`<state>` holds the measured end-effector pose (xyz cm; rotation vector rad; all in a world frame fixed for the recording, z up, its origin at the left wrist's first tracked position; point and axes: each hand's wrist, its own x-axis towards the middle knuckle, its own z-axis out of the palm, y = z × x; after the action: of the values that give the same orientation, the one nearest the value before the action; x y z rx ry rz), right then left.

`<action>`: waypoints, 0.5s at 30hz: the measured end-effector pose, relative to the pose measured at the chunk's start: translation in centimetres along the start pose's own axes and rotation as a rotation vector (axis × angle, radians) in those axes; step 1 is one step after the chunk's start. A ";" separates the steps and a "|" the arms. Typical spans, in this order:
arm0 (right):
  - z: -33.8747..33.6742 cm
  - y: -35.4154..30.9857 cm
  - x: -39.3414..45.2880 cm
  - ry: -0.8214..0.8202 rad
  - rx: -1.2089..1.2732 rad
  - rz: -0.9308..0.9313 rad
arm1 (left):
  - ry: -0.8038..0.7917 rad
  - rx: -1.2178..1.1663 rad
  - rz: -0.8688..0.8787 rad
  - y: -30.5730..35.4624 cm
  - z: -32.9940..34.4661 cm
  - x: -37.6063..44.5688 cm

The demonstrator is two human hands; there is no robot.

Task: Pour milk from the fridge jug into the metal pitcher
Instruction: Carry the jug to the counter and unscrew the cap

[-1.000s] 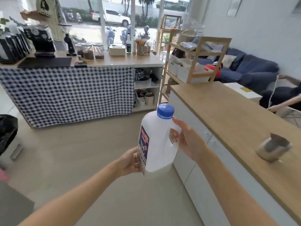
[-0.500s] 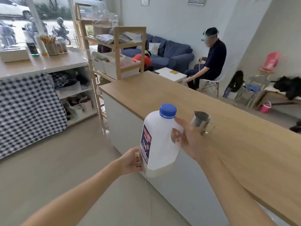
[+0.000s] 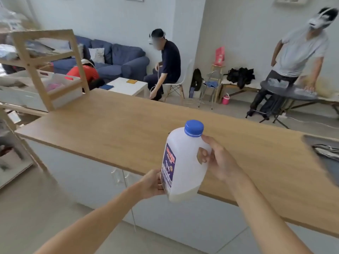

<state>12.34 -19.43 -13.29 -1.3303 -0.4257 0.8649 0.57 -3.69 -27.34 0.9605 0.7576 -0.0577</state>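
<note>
**Jug in both hands, pitcher out of sight**

The milk jug (image 3: 183, 162) stood nearly upright in the air, over the near edge of the desk (image 3: 113, 129), its long axis vertical and tipped slightly, the blue cap (image 3: 194, 128) on top and not yet removed. The right hand (image 3: 218, 160) gripped the jug's handle side, its fingers (image 3: 202, 155) curled through the handle opening. The left hand (image 3: 153, 183) closed on the jug's lower labelled face, steadying the base. A shallow layer of milk lay at the jug's bottom. The metal pitcher did not show anywhere around the jug, so which way it lay from the fingers could not be told. Judging from this, uncapping came next: the left hand seemed freer to reach up to the cap while the right kept the handle.
</note>
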 end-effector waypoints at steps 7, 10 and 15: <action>-5.2 -0.4 2.0 0.190 0.039 -0.031 | -0.083 0.042 0.018 0.7 4.6 5.9; -7.4 -0.1 3.1 0.223 0.021 -0.039 | -0.076 0.026 -0.002 0.8 5.6 7.9; -10.3 0.3 5.2 0.259 0.013 -0.051 | -0.082 -0.039 -0.043 1.3 6.7 9.8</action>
<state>22.89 -22.36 -16.97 -1.3921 -0.2493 0.6412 12.12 -5.31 -30.07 0.8993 0.7008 -0.1184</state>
